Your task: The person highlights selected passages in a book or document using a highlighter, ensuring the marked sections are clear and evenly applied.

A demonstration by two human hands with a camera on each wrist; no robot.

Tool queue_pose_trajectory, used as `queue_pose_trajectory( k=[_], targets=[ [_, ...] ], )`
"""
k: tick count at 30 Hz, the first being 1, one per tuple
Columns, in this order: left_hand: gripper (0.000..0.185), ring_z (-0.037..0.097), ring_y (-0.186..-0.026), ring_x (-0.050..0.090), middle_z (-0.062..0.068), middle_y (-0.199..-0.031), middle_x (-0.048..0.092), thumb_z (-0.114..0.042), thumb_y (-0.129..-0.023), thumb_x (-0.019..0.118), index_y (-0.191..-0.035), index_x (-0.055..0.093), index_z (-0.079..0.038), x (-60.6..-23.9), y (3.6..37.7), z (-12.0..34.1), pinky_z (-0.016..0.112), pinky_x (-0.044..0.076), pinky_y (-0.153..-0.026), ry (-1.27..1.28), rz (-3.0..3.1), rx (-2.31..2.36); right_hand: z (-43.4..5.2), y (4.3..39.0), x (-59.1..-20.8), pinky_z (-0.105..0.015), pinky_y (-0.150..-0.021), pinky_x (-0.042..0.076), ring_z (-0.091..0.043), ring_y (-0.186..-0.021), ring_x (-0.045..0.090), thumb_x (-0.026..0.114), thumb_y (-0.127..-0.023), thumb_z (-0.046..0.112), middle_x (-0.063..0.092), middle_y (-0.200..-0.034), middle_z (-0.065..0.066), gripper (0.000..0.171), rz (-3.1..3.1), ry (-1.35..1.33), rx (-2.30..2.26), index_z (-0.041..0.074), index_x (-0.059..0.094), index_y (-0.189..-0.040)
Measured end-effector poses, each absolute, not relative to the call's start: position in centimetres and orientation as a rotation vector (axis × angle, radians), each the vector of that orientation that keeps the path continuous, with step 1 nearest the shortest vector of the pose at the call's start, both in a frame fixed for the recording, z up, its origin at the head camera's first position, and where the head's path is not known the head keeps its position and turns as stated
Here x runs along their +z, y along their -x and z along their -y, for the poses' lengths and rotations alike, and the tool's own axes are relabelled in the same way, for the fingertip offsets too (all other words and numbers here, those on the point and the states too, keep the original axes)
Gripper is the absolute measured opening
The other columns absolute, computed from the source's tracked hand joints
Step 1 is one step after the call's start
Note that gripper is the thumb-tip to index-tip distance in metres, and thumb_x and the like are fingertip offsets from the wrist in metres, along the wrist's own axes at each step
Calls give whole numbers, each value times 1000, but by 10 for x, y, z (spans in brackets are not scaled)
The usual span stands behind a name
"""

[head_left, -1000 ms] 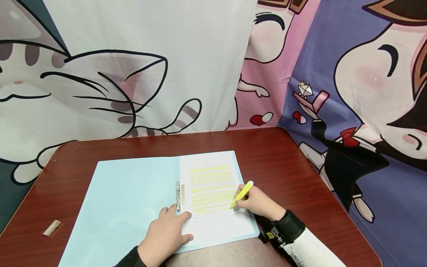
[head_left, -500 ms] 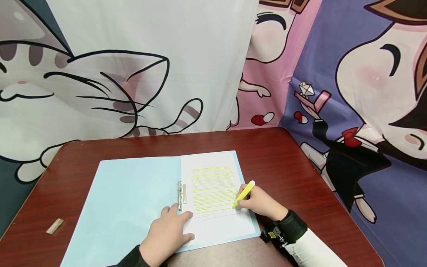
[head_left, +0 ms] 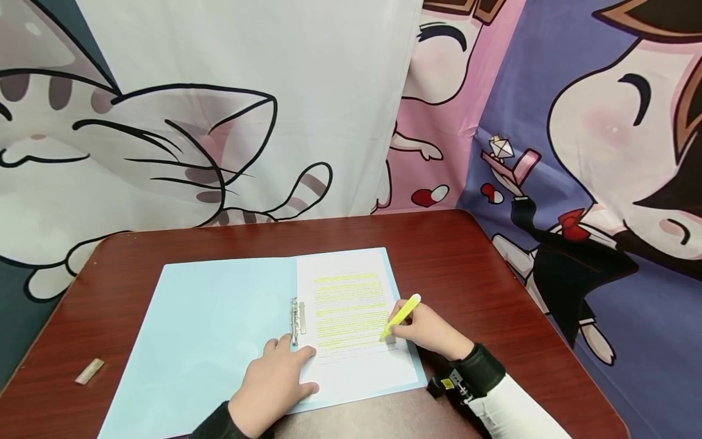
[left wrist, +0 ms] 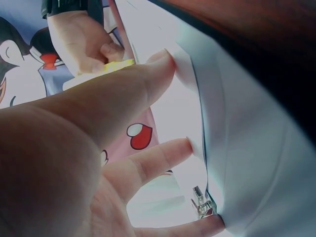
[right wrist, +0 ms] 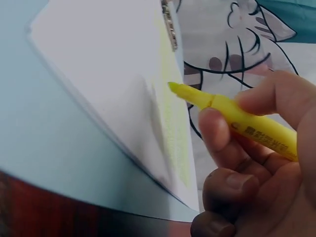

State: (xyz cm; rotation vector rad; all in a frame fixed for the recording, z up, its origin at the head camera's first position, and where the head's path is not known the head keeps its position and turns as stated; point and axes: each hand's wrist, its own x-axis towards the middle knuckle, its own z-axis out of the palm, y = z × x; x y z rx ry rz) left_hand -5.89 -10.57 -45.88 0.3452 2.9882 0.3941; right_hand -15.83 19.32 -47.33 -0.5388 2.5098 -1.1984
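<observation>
My right hand (head_left: pixel 430 331) pinches a yellow highlighter (head_left: pixel 404 311) between thumb and fingers, its tip down at the right end of a marked line. In the right wrist view the highlighter (right wrist: pixel 256 126) shows dark printing on its barrel, and its tip is uncapped. Under it lies a white printed sheet (head_left: pixel 373 378), with yellow strokes over most of its text lines. My left hand (head_left: pixel 274 381) rests with spread fingers across the fold of a light blue folder (head_left: pixel 203 329), thumb and index finger on the sheet's left edge. A metal clip (head_left: pixel 294 321) sits at the fold just beyond those fingertips.
The folder lies spread on a reddish-brown table (head_left: pixel 439 256). A small pale strip (head_left: pixel 89 371) lies on the table at far left. A greyish-brown surface (head_left: pixel 373 417) shows at the near edge. Cartoon-printed curtains (head_left: pixel 340 91) stand behind and to the right.
The highlighter tip moved slightly right along the line, then back a little left. The left hand keeps its place on the folder and sheet.
</observation>
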Motion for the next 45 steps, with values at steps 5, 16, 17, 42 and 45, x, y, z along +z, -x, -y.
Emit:
queue_pose_trajectory(
  k=[5,16,17,42,45],
  targets=[
    [56,39,-100,55,21,-122,58,-50,-71,85,-116,71,-22,-460,59,107,45,47,-55,-339,-2984,372,-190,158,-473,-23,-55,35,-15,-65,48,69,-87,8,65,-82,1,8,-2476,518,-1279,13,63,-87],
    [55,36,-93,54,21,-118,58,-48,-71,86,-117,70,-22,-458,59,107,42,45,-53,-372,-2995,381,-175,153,-474,-23,-52,30,-14,-62,40,69,-88,11,52,-71,-3,7,-2546,502,-1338,14,63,-86],
    [54,35,-92,54,20,-118,58,-48,-71,86,-116,70,-22,-458,59,107,42,45,-54,-370,-2996,384,-174,152,-474,-23,-51,29,-14,-61,39,69,-88,11,51,-70,-3,8,-2545,505,-1340,15,63,-86],
    [57,35,-95,54,21,-123,57,-51,-73,84,-120,70,-23,-461,63,107,45,48,-58,-325,-2943,332,-113,146,-486,-23,-51,29,-7,-52,33,67,-88,11,53,-68,3,6,-2376,753,-1271,17,66,-88],
    [56,35,-95,53,21,-124,57,-51,-73,84,-120,70,-24,-461,63,106,44,48,-58,-327,-2938,332,-106,148,-485,-22,-52,29,-7,-54,35,68,-87,14,54,-68,4,4,-2375,785,-1245,17,66,-88]
  ],
)
